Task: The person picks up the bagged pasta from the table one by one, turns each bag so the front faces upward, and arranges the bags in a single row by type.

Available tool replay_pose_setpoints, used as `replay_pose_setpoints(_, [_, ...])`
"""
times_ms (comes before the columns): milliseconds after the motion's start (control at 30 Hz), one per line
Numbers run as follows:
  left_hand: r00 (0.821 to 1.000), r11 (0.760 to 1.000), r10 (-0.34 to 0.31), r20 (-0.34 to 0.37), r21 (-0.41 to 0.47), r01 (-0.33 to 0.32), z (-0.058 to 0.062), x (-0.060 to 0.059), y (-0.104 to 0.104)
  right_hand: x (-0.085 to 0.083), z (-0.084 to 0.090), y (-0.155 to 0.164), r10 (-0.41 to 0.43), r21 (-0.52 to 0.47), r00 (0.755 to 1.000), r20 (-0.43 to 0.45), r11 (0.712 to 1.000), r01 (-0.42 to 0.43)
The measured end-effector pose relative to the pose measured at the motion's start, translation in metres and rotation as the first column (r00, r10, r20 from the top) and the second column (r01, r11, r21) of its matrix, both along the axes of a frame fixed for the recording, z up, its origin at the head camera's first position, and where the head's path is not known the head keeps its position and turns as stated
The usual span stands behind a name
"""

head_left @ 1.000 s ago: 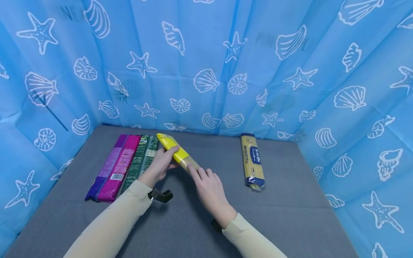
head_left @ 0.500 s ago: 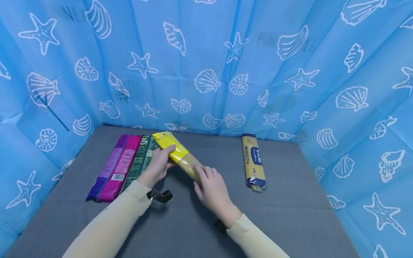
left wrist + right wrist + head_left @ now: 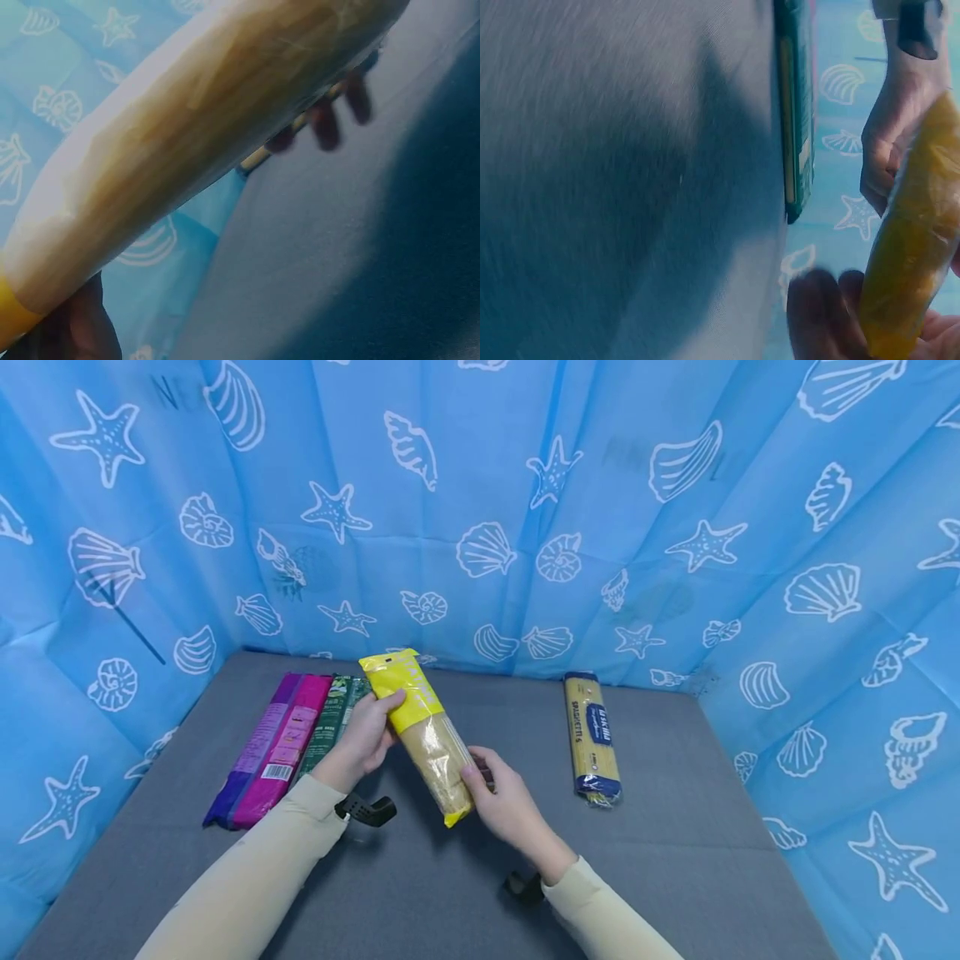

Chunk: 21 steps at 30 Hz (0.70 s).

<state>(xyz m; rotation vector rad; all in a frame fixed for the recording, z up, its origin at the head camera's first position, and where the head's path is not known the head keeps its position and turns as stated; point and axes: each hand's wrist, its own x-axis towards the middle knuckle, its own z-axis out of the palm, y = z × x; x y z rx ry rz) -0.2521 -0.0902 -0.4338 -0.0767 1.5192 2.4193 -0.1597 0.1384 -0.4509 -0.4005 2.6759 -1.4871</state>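
Observation:
A yellow-topped pack of spaghetti (image 3: pixel 435 752), with a see-through lower part showing pale strands, is held tilted above the grey table. My left hand (image 3: pixel 366 733) grips its left edge near the yellow part, thumb on the front. Lower down on the opposite edge, my right hand (image 3: pixel 508 803) pinches it, thumb in front and fingers behind. The left wrist view is largely filled by the pack's clear side (image 3: pixel 187 112). In the right wrist view, fingers (image 3: pixel 817 315) and thumb lie on either side of its yellow end (image 3: pixel 915 240).
On the left of the table (image 3: pixel 645 877) lie a pink and purple pack (image 3: pixel 273 752) and a green spaghetti pack (image 3: pixel 326 727), partly hidden by my left hand. A blue-ended spaghetti pack (image 3: pixel 591 739) lies at right. A blue shell-print curtain (image 3: pixel 480 485) surrounds the table's back and sides.
The yellow-topped pack has turned, its broad face now toward the head camera and its lower end nearer. My right hand has shifted from its top to its right edge.

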Motion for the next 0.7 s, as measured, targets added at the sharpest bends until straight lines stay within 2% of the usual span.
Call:
replay_pose_setpoints(100, [0.999,0.999,-0.034,-0.016,-0.009,0.034,0.001,0.001,0.0,0.002,0.002,0.0,0.078,-0.148,0.988,0.132,0.987,-0.058])
replay_pose_setpoints(200, [0.997,0.997,-0.071,-0.036,-0.037,0.069,-0.001,0.001,0.001,0.004,-0.002,0.0,0.152,-0.276,0.957,0.247,0.958,-0.081])
replay_pose_setpoints(267, [0.995,0.994,-0.083,-0.046,-0.072,0.08,-0.004,0.002,0.002,0.005,-0.006,-0.002,0.193,-0.33,0.938,0.289,0.94,-0.092])
replay_pose_setpoints(367, [0.994,0.987,-0.091,-0.056,-0.139,0.083,-0.008,0.001,0.005,0.006,-0.015,-0.005,0.22,-0.376,0.925,0.309,0.922,-0.093])
replay_pose_setpoints(467, [0.993,0.975,-0.096,-0.068,-0.207,0.08,-0.013,0.001,0.007,0.006,-0.019,-0.008,0.226,-0.401,0.926,0.302,0.911,-0.092])
replay_pose_setpoints(700, [0.99,0.941,-0.111,-0.09,-0.331,0.075,-0.015,0.002,0.008,0.007,-0.024,-0.011,0.184,-0.385,0.937,0.296,0.921,-0.059])
